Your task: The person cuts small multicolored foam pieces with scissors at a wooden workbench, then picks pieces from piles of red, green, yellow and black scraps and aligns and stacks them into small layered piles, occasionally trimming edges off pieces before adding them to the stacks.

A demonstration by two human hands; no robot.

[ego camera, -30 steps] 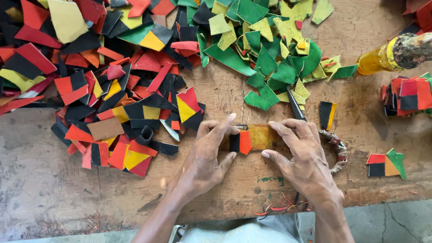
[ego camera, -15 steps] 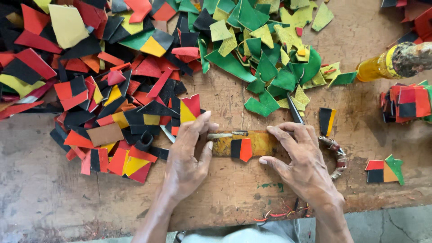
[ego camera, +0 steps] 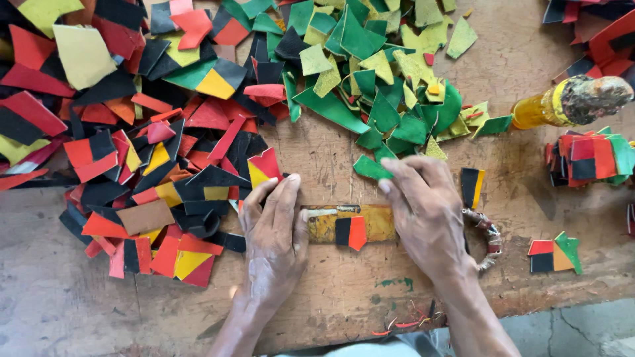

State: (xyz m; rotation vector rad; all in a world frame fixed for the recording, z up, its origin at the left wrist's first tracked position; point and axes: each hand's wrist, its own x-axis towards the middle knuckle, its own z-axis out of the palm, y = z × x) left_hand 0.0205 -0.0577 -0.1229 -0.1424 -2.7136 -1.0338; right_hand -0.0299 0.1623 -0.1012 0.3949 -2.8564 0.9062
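1. whereas a second ago both hands were closed in together on the black-and-red piece (ego camera: 350, 231), they now lie apart, one at each side of it, and neither touches it
2. left hand (ego camera: 274, 228): flat, palm down, nothing gripped; it has slid away from the piece, and its fingertips now reach the red-and-yellow piece (ego camera: 264, 168) just beyond them
3. right hand (ego camera: 426, 211): flat, fingers spread, covering the far end of the yellow-brown strip (ego camera: 324, 225); its fingertips touch a green offcut (ego camera: 370, 168); what lies under the palm cannot be told
4. the black-and-red piece rests uncovered on the strip, between the two hands and nearer the right one; judged from this, pressing on it has ended and both hands are free
5. edges: the table edge (ego camera: 370, 311) runs close behind both wrists, so there is little room toward the body; a braided ring (ego camera: 491, 241) lies against the outer side of the right wrist
6. room beyond the left hand's fingertips and to its outer side is crowded by the red, black and yellow pile (ego camera: 132, 165); bare wood shows only behind that pile, near the left forearm
7. beyond the right hand's fingertips sits the green pile (ego camera: 370, 79)
8. outward of the right hand there is open wood around a black-and-yellow piece (ego camera: 471, 187), then a tipped yellow bottle (ego camera: 549, 109) and a small joined patch (ego camera: 554, 254) well apart
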